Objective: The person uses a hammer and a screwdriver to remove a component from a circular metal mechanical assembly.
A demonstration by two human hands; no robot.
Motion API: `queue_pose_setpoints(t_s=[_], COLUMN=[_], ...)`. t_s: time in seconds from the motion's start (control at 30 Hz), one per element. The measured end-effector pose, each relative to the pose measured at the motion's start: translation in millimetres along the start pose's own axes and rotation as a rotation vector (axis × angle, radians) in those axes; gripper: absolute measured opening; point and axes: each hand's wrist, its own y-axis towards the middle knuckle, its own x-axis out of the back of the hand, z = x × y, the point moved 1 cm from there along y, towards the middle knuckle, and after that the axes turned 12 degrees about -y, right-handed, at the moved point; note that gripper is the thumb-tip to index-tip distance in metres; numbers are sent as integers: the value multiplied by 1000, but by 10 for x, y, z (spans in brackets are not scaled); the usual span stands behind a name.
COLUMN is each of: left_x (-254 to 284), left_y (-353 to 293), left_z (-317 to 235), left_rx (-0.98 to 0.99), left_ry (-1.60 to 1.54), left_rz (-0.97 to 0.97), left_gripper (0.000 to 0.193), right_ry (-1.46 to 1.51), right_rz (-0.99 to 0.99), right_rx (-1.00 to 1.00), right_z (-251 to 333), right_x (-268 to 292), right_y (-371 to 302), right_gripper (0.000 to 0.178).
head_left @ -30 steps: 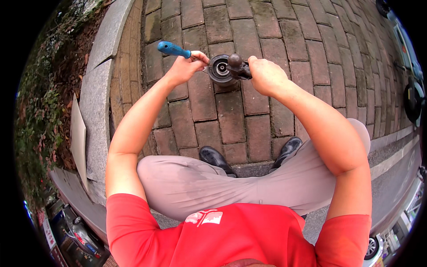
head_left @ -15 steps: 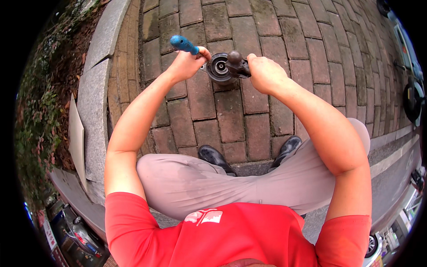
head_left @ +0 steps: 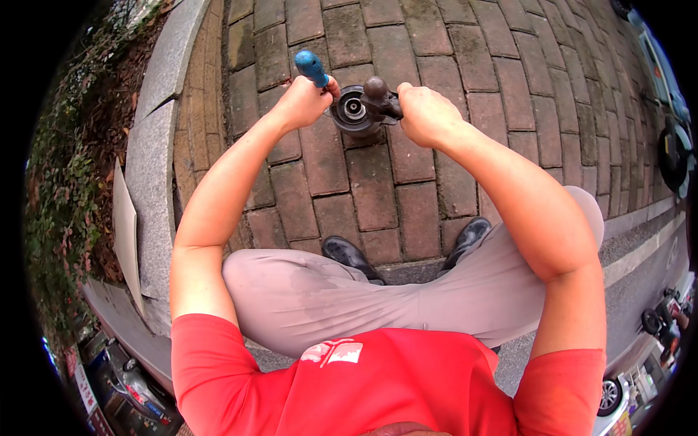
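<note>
My left hand (head_left: 304, 100) is closed round a screwdriver-like tool with a blue handle (head_left: 311, 67); its lower end is hidden by my fingers. That hand is at the left rim of a dark round metal part (head_left: 354, 120), which has concentric rings and a small hole at its centre. From the right, my right hand (head_left: 429, 116) grips a dark brown metal piece with a rounded knob (head_left: 376, 89). The knobbed piece overlaps the round part's right side. Whether the two are joined, I cannot tell.
Brick paving (head_left: 418, 207) lies under the work. My black shoes (head_left: 349, 256) are just nearer. At the left run a grey stone kerb (head_left: 154, 160) and a planted bed (head_left: 69, 182). A blue vehicle (head_left: 667, 80) is at the far right, with parked vehicles near both lower corners.
The blue handle has swung slightly right and stands more upright. The whole view has shifted a little; my right hand keeps its hold on the knobbed piece beside the round part.
</note>
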Motion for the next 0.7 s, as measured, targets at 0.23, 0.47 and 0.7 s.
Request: queue_pose_setpoints(t_s=[0.23, 0.47, 0.7], left_x=[-33, -84, -81], left_y=[-56, -81, -72], left_z=[73, 104, 212], left_rx=[-108, -177, -187], left_ry=[63, -6, -180], left_rz=[15, -103, -127], left_gripper=[15, 16, 18], right_ry=[91, 187, 70], right_rz=[-220, -685, -395], right_rx=[-14, 342, 275], right_z=[118, 478, 562], right_x=[845, 1547, 1289], right_y=[-198, -600, -505], right_gripper=[23, 37, 19])
